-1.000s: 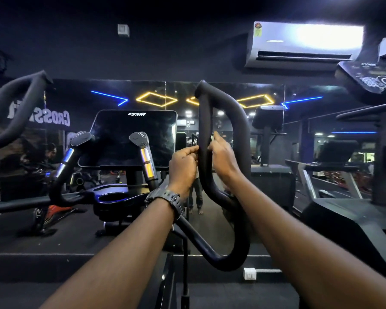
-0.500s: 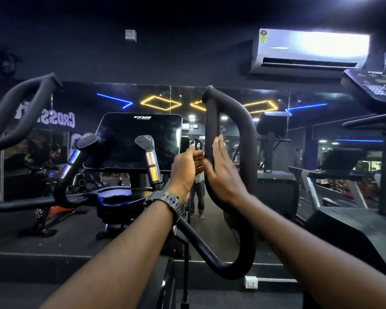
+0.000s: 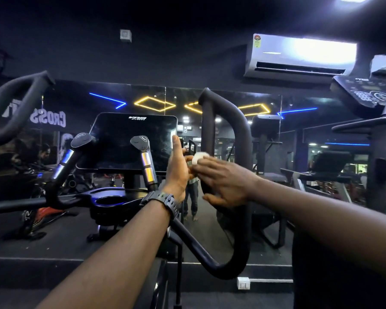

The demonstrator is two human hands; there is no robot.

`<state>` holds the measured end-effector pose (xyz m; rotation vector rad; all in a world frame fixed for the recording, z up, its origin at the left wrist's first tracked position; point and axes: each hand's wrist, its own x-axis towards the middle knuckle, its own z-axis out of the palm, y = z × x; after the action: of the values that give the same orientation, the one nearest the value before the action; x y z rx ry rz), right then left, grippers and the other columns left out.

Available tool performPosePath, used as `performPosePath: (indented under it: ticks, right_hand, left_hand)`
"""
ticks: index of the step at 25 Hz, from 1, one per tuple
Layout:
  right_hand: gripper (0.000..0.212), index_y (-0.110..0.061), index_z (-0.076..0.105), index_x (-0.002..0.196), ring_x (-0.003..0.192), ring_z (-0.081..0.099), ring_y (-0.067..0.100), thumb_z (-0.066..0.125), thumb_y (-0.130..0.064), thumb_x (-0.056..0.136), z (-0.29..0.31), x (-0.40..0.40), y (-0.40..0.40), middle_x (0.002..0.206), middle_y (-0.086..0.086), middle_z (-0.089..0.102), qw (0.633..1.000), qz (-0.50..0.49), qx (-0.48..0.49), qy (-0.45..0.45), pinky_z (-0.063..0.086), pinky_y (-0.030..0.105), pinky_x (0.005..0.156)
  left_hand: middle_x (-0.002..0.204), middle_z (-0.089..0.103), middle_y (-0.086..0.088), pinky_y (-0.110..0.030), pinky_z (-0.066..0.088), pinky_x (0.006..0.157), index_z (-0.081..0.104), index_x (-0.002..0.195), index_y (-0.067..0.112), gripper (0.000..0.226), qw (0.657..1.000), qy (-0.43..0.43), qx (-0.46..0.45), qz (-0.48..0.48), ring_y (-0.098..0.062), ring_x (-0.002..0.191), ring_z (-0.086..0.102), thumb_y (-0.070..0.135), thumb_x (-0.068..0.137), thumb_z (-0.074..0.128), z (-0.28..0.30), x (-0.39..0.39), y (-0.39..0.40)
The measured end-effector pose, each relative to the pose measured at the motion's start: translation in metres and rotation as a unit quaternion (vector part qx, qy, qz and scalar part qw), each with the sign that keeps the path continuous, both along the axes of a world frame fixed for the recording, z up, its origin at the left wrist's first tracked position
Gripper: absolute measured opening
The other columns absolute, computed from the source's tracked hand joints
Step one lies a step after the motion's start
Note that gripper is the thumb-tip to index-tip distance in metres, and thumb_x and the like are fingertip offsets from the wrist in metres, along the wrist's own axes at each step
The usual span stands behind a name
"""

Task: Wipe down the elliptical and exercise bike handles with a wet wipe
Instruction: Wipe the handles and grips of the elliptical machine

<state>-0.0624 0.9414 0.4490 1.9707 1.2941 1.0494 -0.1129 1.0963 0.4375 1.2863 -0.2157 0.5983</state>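
A small crumpled white wet wipe (image 3: pixel 198 157) sits between my two hands, just left of the elliptical's black looped right handle (image 3: pixel 241 134). My left hand (image 3: pixel 176 170), with a black watch on its wrist, stands upright with straight fingers, and its thumb holds the wipe against the palm. My right hand (image 3: pixel 223 182) reaches across in front of the handle's inner bar. Its fingers are straight and their tips touch the wipe and my left palm. Neither hand grips the handle.
The dark console screen (image 3: pixel 132 141) and two short silver-banded grips (image 3: pixel 146 161) stand left of my hands. The elliptical's left handle (image 3: pixel 13 103) curves at the far left. A wall mirror lies ahead, another machine's console (image 3: pixel 366 92) at upper right, an air conditioner (image 3: pixel 299 56) above.
My right hand has come off the handle's inner bar and moved down-left to meet my left hand. My left hand has uncurled from a fist, and the wipe now shows.
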Motion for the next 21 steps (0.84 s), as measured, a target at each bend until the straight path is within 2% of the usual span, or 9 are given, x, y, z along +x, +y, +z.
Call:
performPosePath:
  ticks: [2, 4, 6, 9, 10, 13, 15, 18, 21]
  right_hand:
    - [0.063, -0.016, 0.034, 0.152, 0.149, 0.022, 0.021, 0.027, -0.053, 0.102, 0.025, 0.001, -0.007, 0.159, 0.005, 0.031, 0.998, 0.013, -0.060, -0.014, 0.000, 0.036, 0.122]
    - [0.060, -0.020, 0.030, 0.154, 0.150, 0.018, 0.018, 0.028, -0.052, 0.103, 0.074, 0.003, -0.004, 0.160, 0.001, 0.028, 0.995, -0.009, 0.102, -0.007, -0.001, 0.035, 0.122]
    - [0.066, -0.016, 0.025, 0.155, 0.151, 0.013, 0.020, 0.032, -0.053, 0.101, 0.073, -0.001, -0.004, 0.162, 0.005, 0.021, 0.989, -0.029, 0.144, -0.006, -0.004, 0.032, 0.119]
    - [0.067, -0.012, 0.031, 0.153, 0.150, 0.018, 0.025, 0.038, -0.051, 0.098, 0.026, -0.008, -0.013, 0.160, 0.010, 0.026, 0.997, -0.003, -0.080, 0.015, 0.002, 0.034, 0.121]
    - [0.065, -0.014, 0.028, 0.154, 0.150, 0.016, 0.023, 0.036, -0.049, 0.100, 0.035, -0.007, -0.017, 0.161, 0.008, 0.024, 0.996, 0.003, -0.089, 0.016, 0.004, 0.036, 0.123]
    - [0.065, -0.018, 0.013, 0.157, 0.152, 0.005, 0.019, 0.030, -0.048, 0.103, 0.089, -0.005, -0.009, 0.164, 0.004, 0.009, 0.992, -0.042, 0.114, 0.017, -0.003, 0.033, 0.122]
    - [0.070, -0.014, 0.007, 0.157, 0.152, -0.002, 0.019, 0.034, -0.047, 0.101, 0.069, -0.005, -0.006, 0.165, 0.005, 0.001, 0.992, -0.038, 0.114, 0.033, -0.009, 0.029, 0.117]
    - [0.069, -0.015, 0.008, 0.157, 0.151, -0.003, 0.015, 0.035, -0.041, 0.100, 0.043, -0.010, -0.018, 0.165, 0.003, 0.001, 0.998, -0.015, -0.013, 0.059, -0.005, 0.033, 0.123]
    - [0.068, -0.018, 0.006, 0.158, 0.151, 0.000, 0.016, 0.038, -0.038, 0.101, 0.086, -0.002, -0.012, 0.165, 0.000, -0.001, 0.987, -0.031, 0.131, 0.092, 0.008, 0.036, 0.124]
  left_hand:
    - [0.116, 0.059, -0.007, -0.033, 0.055, 0.074, 0.040, 0.145, 0.015, 0.086, 1.000, 0.012, 0.014, 0.002, -0.019, 0.102, 0.062, 0.078, 0.089, 0.021, -0.003, -0.002, 0.001]
    - [0.115, 0.060, -0.005, -0.035, 0.054, 0.082, 0.047, 0.139, 0.014, 0.087, 0.999, 0.012, 0.031, 0.000, -0.017, 0.104, 0.061, 0.080, 0.088, 0.022, -0.001, -0.004, -0.002]
    - [0.109, 0.065, -0.003, -0.033, 0.052, 0.087, 0.056, 0.123, 0.018, 0.078, 0.999, -0.005, 0.037, -0.004, -0.015, 0.103, 0.063, 0.079, 0.089, 0.020, 0.004, -0.008, -0.007]
    - [0.111, 0.064, 0.001, -0.045, 0.046, 0.104, 0.049, 0.138, 0.019, 0.093, 0.998, -0.006, 0.052, 0.026, -0.020, 0.111, 0.061, 0.087, 0.082, 0.019, 0.008, -0.012, -0.009]
    - [0.116, 0.061, 0.000, -0.048, 0.044, 0.106, 0.045, 0.142, 0.018, 0.095, 0.998, -0.003, 0.049, 0.028, -0.022, 0.114, 0.060, 0.087, 0.082, 0.020, 0.008, -0.012, -0.009]
    - [0.134, 0.055, -0.008, -0.046, 0.045, 0.106, 0.040, 0.147, 0.019, 0.090, 0.998, -0.012, 0.054, 0.017, -0.023, 0.117, 0.058, 0.083, 0.086, 0.022, 0.011, -0.014, -0.014]
    - [0.135, 0.057, -0.008, -0.045, 0.043, 0.107, 0.042, 0.145, 0.021, 0.094, 0.997, -0.021, 0.067, 0.019, -0.020, 0.116, 0.059, 0.087, 0.082, 0.020, 0.012, -0.014, -0.014]
    - [0.126, 0.062, -0.006, -0.032, 0.048, 0.095, 0.044, 0.143, 0.013, 0.091, 0.998, -0.017, 0.059, 0.013, -0.014, 0.106, 0.061, 0.081, 0.088, 0.018, 0.012, -0.014, -0.011]
    - [0.117, 0.067, -0.009, -0.035, 0.050, 0.097, 0.047, 0.139, 0.011, 0.094, 0.998, -0.007, 0.063, 0.024, -0.017, 0.106, 0.065, 0.083, 0.085, 0.021, 0.011, -0.011, -0.012]
